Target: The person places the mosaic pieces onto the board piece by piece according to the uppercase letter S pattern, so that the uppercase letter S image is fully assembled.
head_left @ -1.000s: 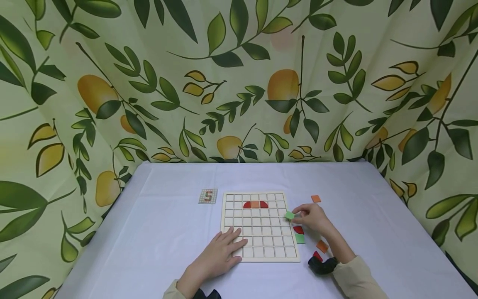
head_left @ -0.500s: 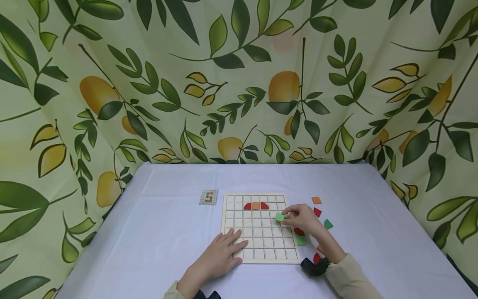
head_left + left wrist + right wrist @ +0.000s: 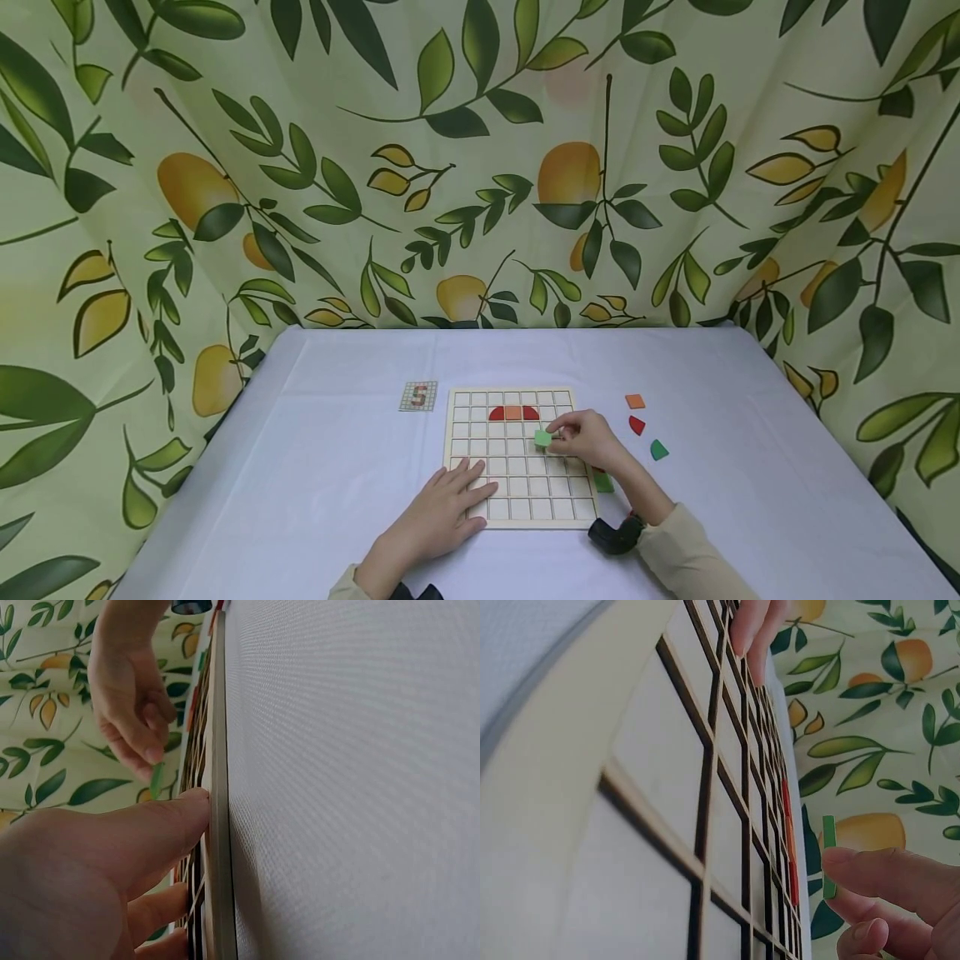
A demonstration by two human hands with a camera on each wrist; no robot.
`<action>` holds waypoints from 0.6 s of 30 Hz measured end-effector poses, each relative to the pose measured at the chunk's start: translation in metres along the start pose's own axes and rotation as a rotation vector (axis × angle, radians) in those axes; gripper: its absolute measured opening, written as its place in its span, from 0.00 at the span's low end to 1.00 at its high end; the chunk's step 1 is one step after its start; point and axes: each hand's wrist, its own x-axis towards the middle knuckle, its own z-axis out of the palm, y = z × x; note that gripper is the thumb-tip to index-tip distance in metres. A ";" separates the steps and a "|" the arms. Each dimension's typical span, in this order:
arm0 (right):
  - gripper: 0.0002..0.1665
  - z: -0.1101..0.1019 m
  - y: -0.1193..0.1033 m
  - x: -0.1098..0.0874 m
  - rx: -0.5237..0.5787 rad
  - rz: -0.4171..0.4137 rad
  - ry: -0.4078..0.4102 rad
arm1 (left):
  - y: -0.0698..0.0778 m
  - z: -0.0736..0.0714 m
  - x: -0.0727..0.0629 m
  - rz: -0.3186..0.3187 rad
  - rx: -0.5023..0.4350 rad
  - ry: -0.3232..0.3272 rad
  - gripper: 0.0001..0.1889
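Note:
A pale wooden grid board [image 3: 517,511] lies on the table. In one of its upper rows sit a red quarter-round tile [image 3: 497,413], an orange square tile [image 3: 513,412] and another red quarter-round tile [image 3: 531,412]. My right hand [image 3: 588,440] pinches a green square tile [image 3: 543,438] between thumb and fingers, above the board's right half. In the right wrist view that green tile [image 3: 829,856] is seen edge-on, apart from the grid. My left hand [image 3: 442,510] rests with spread fingers on the board's lower left corner; its thumb [image 3: 176,817] touches the board's edge.
Right of the board lie an orange tile [image 3: 635,402], a red tile [image 3: 637,425], a dark green quarter-round tile [image 3: 659,450] and a light green tile [image 3: 603,481], partly under the right arm. A small pattern card [image 3: 417,396] lies left of the board. A leafy curtain [image 3: 480,167] hangs behind.
My right hand has carried the green square tile leftward from the board's right edge to over its cells. The left hand has stayed in place.

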 end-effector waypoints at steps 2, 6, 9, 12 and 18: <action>0.11 0.003 0.000 0.001 -0.007 -0.008 0.000 | 0.000 0.000 0.000 -0.002 -0.004 -0.004 0.25; 0.11 0.008 -0.001 0.003 -0.022 -0.025 0.002 | 0.000 0.000 0.000 -0.004 -0.008 -0.007 0.25; 0.11 0.012 -0.003 0.004 -0.023 -0.031 0.000 | 0.000 0.000 0.000 -0.001 -0.006 -0.003 0.25; 0.11 0.014 -0.004 0.005 -0.016 -0.039 -0.008 | 0.000 0.000 0.000 0.003 -0.003 -0.001 0.25; 0.11 0.019 -0.007 0.010 -0.015 -0.065 -0.027 | -0.001 0.001 0.000 0.008 0.006 -0.004 0.25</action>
